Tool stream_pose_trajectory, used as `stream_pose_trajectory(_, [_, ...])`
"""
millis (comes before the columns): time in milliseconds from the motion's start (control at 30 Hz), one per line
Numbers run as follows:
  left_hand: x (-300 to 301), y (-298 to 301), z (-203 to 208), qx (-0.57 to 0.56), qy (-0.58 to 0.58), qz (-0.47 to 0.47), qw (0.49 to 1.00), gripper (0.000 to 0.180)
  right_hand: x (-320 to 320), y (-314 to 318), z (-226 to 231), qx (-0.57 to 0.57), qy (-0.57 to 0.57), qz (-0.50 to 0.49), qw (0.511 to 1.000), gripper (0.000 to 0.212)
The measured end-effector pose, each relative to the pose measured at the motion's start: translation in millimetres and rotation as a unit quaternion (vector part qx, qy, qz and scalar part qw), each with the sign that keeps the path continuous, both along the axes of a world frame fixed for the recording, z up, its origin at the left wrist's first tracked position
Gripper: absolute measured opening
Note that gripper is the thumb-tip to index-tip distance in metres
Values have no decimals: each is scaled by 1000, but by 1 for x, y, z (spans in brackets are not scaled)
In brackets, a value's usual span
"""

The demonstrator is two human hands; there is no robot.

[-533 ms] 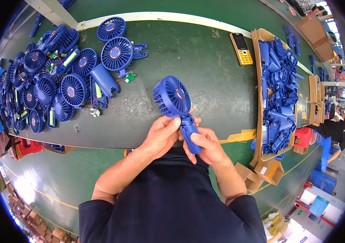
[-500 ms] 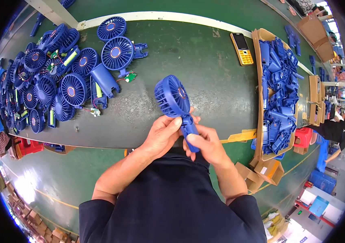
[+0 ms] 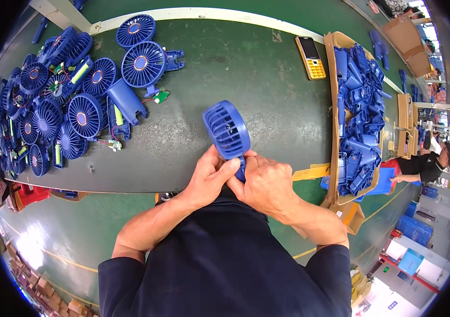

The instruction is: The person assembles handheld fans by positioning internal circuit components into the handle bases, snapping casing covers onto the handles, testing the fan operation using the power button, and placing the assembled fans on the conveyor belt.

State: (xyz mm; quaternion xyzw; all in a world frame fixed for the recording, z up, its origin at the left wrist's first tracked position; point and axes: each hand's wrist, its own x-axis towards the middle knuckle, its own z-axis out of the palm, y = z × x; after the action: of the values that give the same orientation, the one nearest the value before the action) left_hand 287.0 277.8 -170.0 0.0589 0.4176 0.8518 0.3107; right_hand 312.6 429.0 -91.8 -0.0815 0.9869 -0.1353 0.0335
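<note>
A blue handheld fan [image 3: 227, 129] is up in front of me over the table's near edge, its round grille tilted to the side. My left hand [image 3: 207, 177] grips it just under the head, thumb along the neck. Around the handle my right hand [image 3: 265, 183] is closed, so most of the handle is hidden behind the fingers. To the left lies a heap of blue fan parts [image 3: 85, 115], several with green circuit boards and yellow-green batteries showing.
At the right a long cardboard box [image 3: 335, 121] holds many blue plastic casings [image 3: 361, 113]. A yellow keypad phone [image 3: 311, 59] lies beside it. Yellow tape [image 3: 312, 171] sticks to the table edge. Further right, a person in black [image 3: 430, 168] reaches toward a blue bin.
My right hand has turned over and now wraps the handle, which it held by thumb and fingers before. The fan has rotated, its grille facing differently. The person at right has moved nearer.
</note>
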Motion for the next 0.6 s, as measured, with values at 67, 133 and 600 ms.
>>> stream_pose_trajectory(67, [-4, 0, 4, -6, -19, 19, 1000, 34, -7, -2, -1, 20, 1, 13, 1000, 47])
stream_pose_trajectory(133, [-2, 1, 3, 0, -17, 34, 999, 34, -9, -3, -2, 8, 11, 16, 1000, 47])
stream_pose_trajectory(600, [-6, -7, 3, 169, -114, 3, 979, 54, 2, 8, -23, -652, -284, -195, 676, 24])
